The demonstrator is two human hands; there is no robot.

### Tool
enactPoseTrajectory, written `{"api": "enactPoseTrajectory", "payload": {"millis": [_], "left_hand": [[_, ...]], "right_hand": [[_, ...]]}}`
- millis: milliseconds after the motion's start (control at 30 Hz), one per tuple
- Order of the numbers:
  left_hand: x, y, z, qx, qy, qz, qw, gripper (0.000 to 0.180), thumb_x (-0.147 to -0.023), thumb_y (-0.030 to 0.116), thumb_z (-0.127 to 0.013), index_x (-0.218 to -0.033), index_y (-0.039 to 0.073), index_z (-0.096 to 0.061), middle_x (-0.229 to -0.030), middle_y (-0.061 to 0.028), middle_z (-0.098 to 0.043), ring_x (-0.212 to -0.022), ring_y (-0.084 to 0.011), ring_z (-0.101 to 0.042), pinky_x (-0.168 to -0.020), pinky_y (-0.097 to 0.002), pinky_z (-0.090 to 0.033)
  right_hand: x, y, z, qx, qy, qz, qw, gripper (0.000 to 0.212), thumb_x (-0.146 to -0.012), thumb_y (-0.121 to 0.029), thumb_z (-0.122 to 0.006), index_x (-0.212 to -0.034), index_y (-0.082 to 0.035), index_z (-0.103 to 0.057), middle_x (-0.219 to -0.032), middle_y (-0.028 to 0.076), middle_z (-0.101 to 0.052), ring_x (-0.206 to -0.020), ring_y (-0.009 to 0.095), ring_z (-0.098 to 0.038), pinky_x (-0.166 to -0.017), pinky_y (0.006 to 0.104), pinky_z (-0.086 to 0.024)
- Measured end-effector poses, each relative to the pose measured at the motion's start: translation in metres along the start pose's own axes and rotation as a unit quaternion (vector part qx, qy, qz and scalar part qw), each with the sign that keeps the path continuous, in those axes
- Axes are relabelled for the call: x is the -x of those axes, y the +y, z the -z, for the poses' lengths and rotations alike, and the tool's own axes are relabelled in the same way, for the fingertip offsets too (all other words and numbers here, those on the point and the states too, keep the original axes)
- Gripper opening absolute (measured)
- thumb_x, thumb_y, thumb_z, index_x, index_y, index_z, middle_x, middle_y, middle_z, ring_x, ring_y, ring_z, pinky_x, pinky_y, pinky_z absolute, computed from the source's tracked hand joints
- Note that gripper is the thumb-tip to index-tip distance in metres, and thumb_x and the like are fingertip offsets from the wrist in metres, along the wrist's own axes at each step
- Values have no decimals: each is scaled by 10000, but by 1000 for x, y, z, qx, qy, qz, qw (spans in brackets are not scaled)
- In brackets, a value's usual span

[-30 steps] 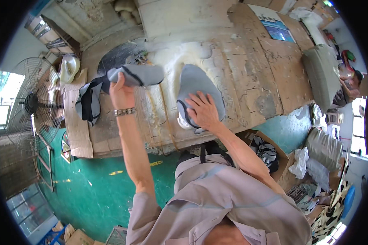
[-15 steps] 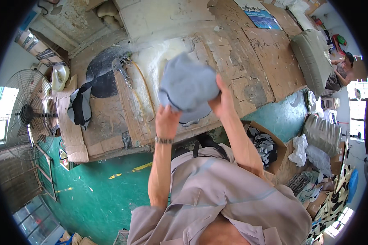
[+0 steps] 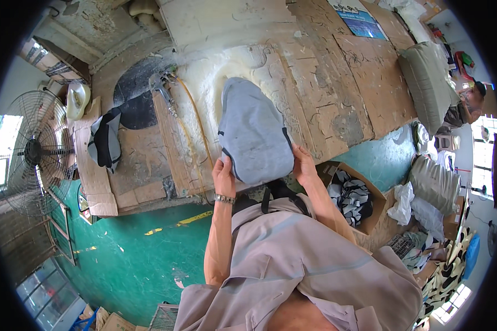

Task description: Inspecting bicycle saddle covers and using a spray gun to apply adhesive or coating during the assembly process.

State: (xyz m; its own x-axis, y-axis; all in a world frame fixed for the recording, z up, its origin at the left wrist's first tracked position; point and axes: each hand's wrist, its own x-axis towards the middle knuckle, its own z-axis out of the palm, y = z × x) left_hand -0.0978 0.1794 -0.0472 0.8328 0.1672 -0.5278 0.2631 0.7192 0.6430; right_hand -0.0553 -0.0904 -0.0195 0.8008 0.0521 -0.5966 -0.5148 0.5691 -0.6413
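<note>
A grey fabric piece with black edging (image 3: 255, 132), rounded at its far end, lies spread out on the cardboard-covered bench (image 3: 149, 160). My left hand (image 3: 223, 174) pinches its near left edge, thumb on top. At the near right edge, the fingers of my right hand (image 3: 303, 164) grip the same piece. Left of it rests what looks like a metal spray gun (image 3: 161, 85) with a yellow hose (image 3: 192, 107). Pale residue coats the bench around the fabric's far end.
Another grey and black fabric piece (image 3: 106, 140) lies at the bench's left, near a caged fan (image 3: 34, 149). To my right, a cardboard box (image 3: 376, 207) holds several grey and black pieces. A stuffed sack (image 3: 425, 83) stands at the far right, with a person (image 3: 470, 105) beyond.
The grey fabric piece, held up and bunched before, is now spread out on the bench. Both hands have come lower and nearer to me, on its near edges.
</note>
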Motion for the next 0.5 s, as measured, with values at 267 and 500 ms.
{"api": "enactPoseTrajectory", "payload": {"millis": [267, 500], "left_hand": [[-88, 15, -11, -251, 182, -88, 947, 255, -972, 261, -735, -851, 50, -662, -720, 24, -599, -623, -88, -480, -574, -275, -388], [-72, 11, -25, -403, 330, -193, 832, 291, -937, 266, -712, -834, -1, -659, -736, -176, -657, -679, -312, -590, -681, -458, -475]], "right_hand": [[-78, -16, -31, 126, 145, 1, 981, 142, -982, -216, -700, -875, -129, -667, -778, -42, -647, -666, 82, -541, -641, 278, -446], [-59, -19, -64, 572, 195, 271, 749, 222, -956, -189, -665, -1077, -9, -715, -950, 142, -717, -881, 367, -664, -784, 432, -513]]}}
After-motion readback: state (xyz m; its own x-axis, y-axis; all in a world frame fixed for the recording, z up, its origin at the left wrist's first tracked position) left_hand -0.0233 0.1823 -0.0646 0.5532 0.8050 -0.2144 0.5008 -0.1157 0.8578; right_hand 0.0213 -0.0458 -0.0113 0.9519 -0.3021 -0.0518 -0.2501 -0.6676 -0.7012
